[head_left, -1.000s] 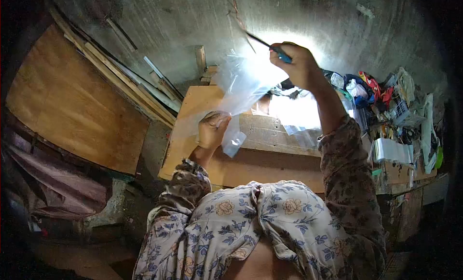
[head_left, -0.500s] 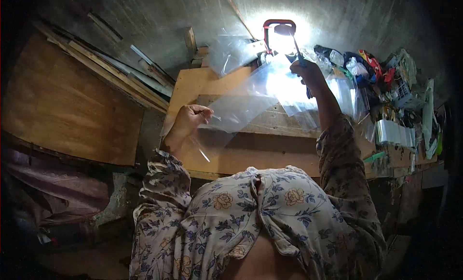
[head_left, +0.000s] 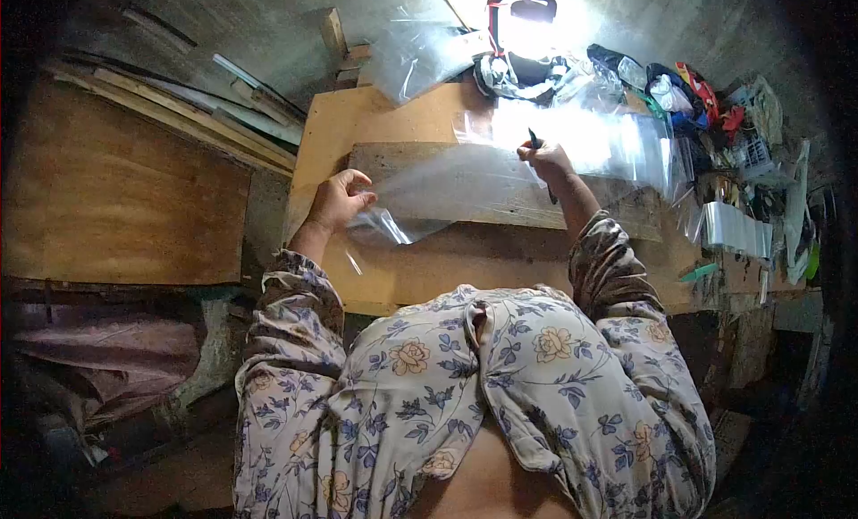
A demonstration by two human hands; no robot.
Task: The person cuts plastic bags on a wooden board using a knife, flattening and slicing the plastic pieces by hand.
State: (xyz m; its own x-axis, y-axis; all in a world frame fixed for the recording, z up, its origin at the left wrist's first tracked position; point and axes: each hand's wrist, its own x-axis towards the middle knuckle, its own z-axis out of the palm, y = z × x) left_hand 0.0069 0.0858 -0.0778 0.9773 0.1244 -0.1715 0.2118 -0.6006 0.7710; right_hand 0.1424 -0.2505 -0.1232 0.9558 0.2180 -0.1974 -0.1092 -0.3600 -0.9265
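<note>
A clear plastic sheet (head_left: 438, 187) stretches across the wooden board (head_left: 509, 202) between my two hands. My left hand (head_left: 341, 200) is at the sheet's left end, thumb and fingers slightly apart; whether they pinch its edge is too faint to tell. My right hand (head_left: 547, 160) grips a dark, slim tool (head_left: 534, 138) and is at the sheet's right end. The tool's tip is hard to make out. Beyond my right hand, more clear plastic (head_left: 630, 144) lies in bright glare.
A lit lamp (head_left: 527, 28) with a red and black frame stands at the back. Another clear bag (head_left: 407, 59) is left of it. Bags and cloths (head_left: 670, 90) are piled at the right, near a plastic stack (head_left: 737, 230) and a green-handled item (head_left: 699, 272). Wood strips lean left.
The right hand came down from near the lamp with the tool. The plastic, earlier raised, is now low over the board. The left hand moved left, then slightly down, and its fingers have spread.
</note>
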